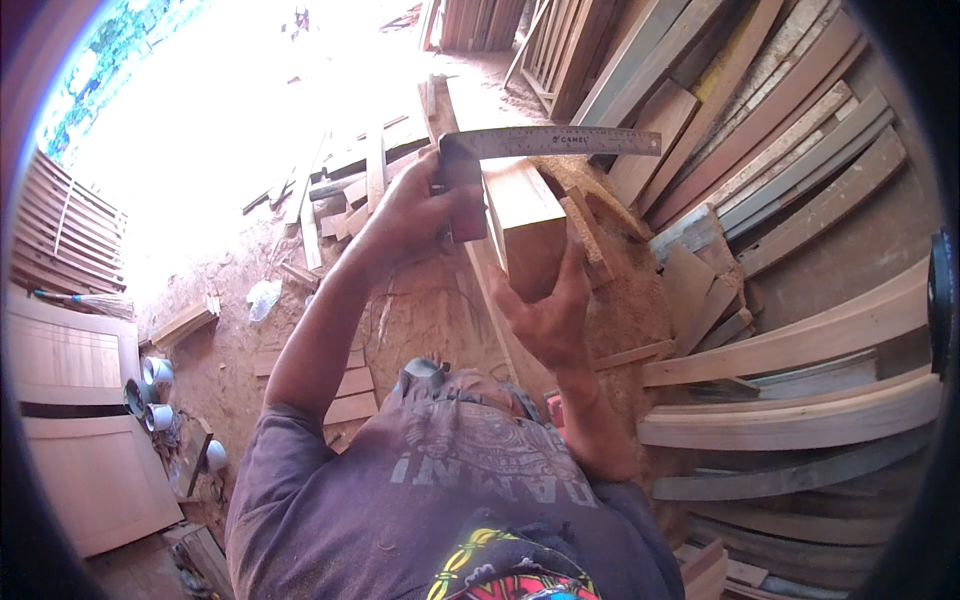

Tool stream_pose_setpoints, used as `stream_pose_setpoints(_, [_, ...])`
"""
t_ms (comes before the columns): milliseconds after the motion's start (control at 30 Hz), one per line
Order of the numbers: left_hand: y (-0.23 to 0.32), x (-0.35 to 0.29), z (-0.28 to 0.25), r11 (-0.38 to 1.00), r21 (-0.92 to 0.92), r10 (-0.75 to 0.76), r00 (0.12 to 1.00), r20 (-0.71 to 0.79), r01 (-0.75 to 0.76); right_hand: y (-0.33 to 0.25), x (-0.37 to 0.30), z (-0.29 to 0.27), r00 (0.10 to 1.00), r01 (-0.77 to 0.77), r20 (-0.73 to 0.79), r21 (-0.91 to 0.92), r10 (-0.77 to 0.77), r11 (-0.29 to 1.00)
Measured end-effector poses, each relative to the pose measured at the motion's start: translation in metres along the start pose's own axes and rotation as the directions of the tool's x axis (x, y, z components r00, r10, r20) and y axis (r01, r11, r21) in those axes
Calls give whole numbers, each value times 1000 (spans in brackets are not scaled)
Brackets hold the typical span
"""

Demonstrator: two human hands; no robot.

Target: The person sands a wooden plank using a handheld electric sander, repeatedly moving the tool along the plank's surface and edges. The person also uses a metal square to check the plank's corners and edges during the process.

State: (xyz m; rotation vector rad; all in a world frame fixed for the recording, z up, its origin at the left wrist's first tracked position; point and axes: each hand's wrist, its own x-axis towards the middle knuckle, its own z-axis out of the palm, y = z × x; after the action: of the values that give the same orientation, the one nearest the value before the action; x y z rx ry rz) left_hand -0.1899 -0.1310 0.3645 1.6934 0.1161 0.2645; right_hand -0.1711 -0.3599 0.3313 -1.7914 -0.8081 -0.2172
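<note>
My left hand point(405, 205) is closed around the dark stock of a try square point(560, 141). Its metal blade reaches to the right, above the far part of a thick wooden block point(523, 200). Whether blade and wood touch, I cannot tell. The block points away from me, its pale top in bright light and its near end in shade. Around that near end my right hand point(550, 318) is wrapped, thumb on the left side and fingers on the right. A long narrow board point(437, 105) runs under or beside the block; the contact between them is hidden.
Many planks point(790, 420) lean and lie along the right side. Sawdust and small offcuts point(590, 240) lie just right of the block. Wood scraps point(350, 200) litter the ground at far left. Panelled doors point(85, 480) and white containers point(158, 417) stand at left.
</note>
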Motion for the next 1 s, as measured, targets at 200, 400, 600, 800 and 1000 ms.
stream_pose_setpoints(200, [-13,-3,3,998,64,5,1000,6,-6,-8,-2,-3,999,28,-42,4,-28,1000])
stream_pose_setpoints(400, [-32,7,-4,999,35,26,997,74,-29,-2,-8,2,993,93,-68,15,-92,996])
stream_pose_setpoints(600, [-23,2,8,989,151,0,1000,17,-3,-5,-8,-6,999,26,-38,40,-25,999])
stream_pose_setpoints(800, [25,-57,28,994,81,79,996,-37,-76,-8,-3,-11,998,6,56,135,-14,991])
stream_pose_setpoints(1000, [19,-63,34,993,50,101,994,40,-103,1,-6,-21,990,-3,143,94,-11,996])
